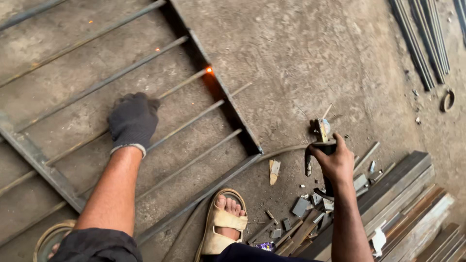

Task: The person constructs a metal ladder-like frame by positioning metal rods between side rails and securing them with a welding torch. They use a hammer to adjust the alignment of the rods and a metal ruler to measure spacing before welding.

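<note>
My left hand [133, 120], in a dark knit glove, presses down on thin steel rods [191, 119] of a flat metal grille frame [228, 104] lying on the concrete floor. A fresh weld spot [209, 70] glows orange where one rod meets the frame bar, and a few sparks lie farther left. My bare right hand [335, 162] holds a welding electrode holder [321, 136] just right of the frame, its black cable trailing down under the wrist. My sandalled foot [224, 218] rests by the frame's near corner.
Flat steel bars and angle pieces [407, 204] are stacked at the lower right, with several small metal offcuts [301, 206] scattered beside them. Long rods [420, 39] lie at the upper right near a metal ring [447, 100]. A hose [286, 150] curves along the floor.
</note>
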